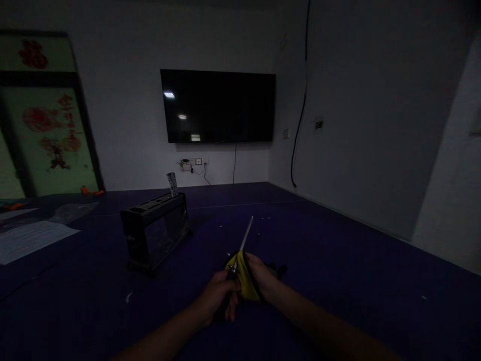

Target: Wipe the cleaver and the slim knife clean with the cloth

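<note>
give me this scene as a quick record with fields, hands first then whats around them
left hand: wrapped around a dark handle
right hand: holding a yellow item with dark edging
between hands: slender rod pointing away; its join to the handle is unclear
nearby: black boxlike object, upright patterned piece on top
surface: purple
far left: pale sheet
background: wall-mounted television
light: dim

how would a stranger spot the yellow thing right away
Find the black TV on the wall, then look down to the purple surface. Low near the middle, the yellow thing is between a person's left grip and right grip. Its colour and dark edging set it apart from the slim pale rod sticking out beyond it.
</note>
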Available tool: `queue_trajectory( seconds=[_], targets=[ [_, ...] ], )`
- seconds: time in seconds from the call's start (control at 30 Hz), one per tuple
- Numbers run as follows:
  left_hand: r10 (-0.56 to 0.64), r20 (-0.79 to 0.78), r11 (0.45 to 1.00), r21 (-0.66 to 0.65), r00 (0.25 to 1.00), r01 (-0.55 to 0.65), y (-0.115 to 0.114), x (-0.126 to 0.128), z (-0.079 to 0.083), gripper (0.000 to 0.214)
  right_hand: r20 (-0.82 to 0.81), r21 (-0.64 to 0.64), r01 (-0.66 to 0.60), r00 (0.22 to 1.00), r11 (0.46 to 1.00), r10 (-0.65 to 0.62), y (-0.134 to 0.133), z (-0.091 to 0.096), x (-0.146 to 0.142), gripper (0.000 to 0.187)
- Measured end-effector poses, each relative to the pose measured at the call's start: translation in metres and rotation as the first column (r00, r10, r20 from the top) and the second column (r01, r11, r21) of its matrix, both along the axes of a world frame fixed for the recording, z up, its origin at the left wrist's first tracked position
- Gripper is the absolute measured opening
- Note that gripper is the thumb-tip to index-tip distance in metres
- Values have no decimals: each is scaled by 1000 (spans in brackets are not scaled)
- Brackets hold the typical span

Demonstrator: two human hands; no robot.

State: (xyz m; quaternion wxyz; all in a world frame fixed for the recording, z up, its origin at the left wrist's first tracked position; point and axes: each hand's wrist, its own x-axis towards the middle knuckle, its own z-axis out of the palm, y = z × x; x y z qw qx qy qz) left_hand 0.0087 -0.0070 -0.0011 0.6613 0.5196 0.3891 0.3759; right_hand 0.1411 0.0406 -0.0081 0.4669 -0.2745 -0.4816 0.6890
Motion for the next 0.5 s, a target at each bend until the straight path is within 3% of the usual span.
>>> queue_trajectory(
  seconds=[0.5],
  targets=[
    [-24, 13, 1000, 7, 1000, 24, -2, 4, -7, 17, 18, -32, 29, 999, 999, -29, -2, 2, 1, 26]
  ],
)
